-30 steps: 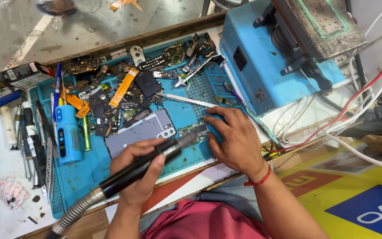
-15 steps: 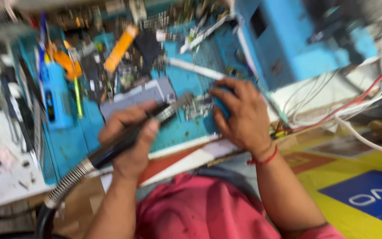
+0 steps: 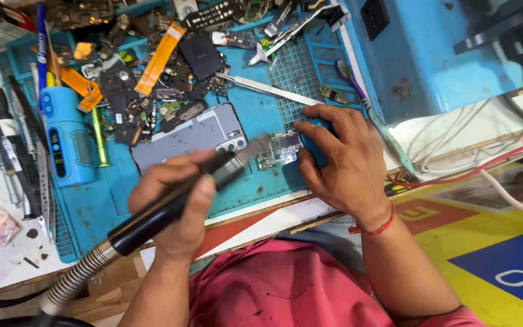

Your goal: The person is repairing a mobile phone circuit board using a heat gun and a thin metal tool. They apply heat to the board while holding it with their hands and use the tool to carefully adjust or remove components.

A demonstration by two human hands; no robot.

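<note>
Circuit board (image 3: 279, 149), on blue mat (image 3: 255, 181) of bench: now pinned by right hand (image 3: 343, 158) fingertips, left hand (image 3: 177, 203) gripping black handpiece (image 3: 171, 203), nozzle brought closer over board than a second ago.

- left hand (image 3: 174, 203) curled in a fist-like grip, forearm coming up from below
- right hand (image 3: 340, 154) flat, fingers spread, red thread around the wrist

A blue mat (image 3: 101, 206) is lying across the frame's left half, with a grey phone back (image 3: 183, 136) sitting near its centre. Orange ribbon cables (image 3: 160, 57) and black parts are crowding the upper left. Tweezers (image 3: 270, 89) are lying above centre. A blue machine (image 3: 431, 54) is filling the upper right.
</note>
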